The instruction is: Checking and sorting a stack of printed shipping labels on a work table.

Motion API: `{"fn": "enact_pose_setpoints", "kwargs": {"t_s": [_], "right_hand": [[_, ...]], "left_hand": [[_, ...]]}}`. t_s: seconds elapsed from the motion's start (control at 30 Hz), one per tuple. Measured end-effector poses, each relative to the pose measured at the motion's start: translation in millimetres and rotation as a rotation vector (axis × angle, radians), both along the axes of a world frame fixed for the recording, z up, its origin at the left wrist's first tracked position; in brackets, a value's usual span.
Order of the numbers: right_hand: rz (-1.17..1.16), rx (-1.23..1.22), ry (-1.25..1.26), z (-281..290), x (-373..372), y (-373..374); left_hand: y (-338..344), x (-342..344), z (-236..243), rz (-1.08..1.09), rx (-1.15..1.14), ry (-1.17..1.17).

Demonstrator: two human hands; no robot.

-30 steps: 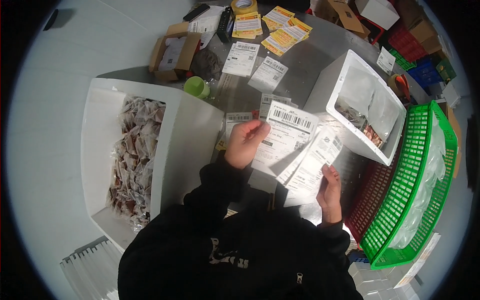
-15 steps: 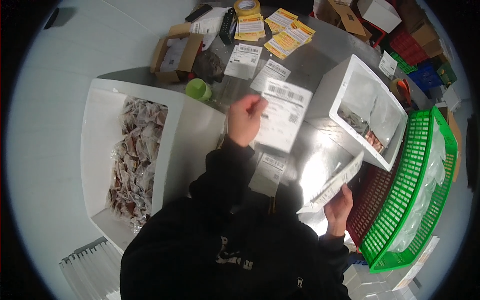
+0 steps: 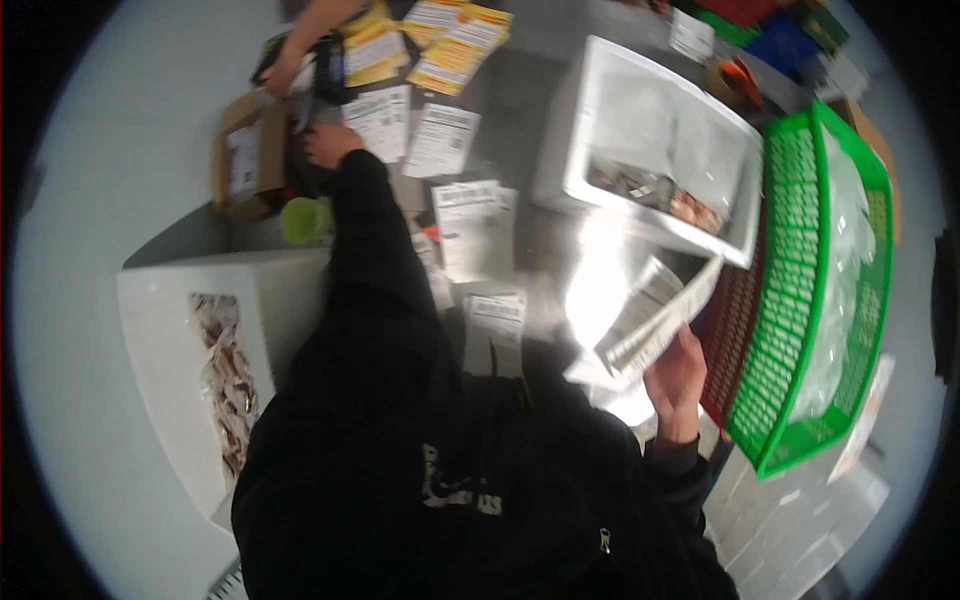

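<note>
Slips [image 3: 668, 325] at four o'clock
We're pinching them in our right hand [image 3: 678, 378], ideally without creasing; left hand [image 3: 327, 147] at ten-thirty, grip: can't tell.

Shipping labels [image 3: 475, 235] on worktop [image 3: 515, 130], leaflets [image 3: 460, 50] behind them, packets [image 3: 230, 380] in left foam box [image 3: 160, 350], cup [image 3: 302, 220] behind it, carton [image 3: 272, 150] behind-left of cup, right foam box [image 3: 580, 120] opposite, basket [image 3: 790, 260] to its right

Left arm [image 3: 375, 235] stretched far forward, left hand [image 3: 331, 146] slightly blurred, right hand [image 3: 677, 375] nearer the torso [image 3: 470, 460], gripping
</note>
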State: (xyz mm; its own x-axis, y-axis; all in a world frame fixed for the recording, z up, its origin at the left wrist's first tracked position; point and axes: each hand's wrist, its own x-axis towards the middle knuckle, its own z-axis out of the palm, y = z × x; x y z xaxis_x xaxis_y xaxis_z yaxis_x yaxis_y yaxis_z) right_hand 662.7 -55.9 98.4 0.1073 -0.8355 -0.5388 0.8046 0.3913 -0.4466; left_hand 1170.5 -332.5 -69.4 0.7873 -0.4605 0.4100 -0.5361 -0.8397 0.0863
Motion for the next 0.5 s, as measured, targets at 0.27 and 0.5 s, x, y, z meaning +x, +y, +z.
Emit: {"fn": "enact_pose_setpoints", "kwargs": {"t_s": [0.27,0.5], "right_hand": [[-0.062,-0.071,-0.027,37,4,3],[0.064,-0.273,-0.395,38,-14,32]], "left_hand": [[152,-236,201,-1.155,-0.472,1.734],[262,-292,226,-1.244,-0.190,2.015]]}}
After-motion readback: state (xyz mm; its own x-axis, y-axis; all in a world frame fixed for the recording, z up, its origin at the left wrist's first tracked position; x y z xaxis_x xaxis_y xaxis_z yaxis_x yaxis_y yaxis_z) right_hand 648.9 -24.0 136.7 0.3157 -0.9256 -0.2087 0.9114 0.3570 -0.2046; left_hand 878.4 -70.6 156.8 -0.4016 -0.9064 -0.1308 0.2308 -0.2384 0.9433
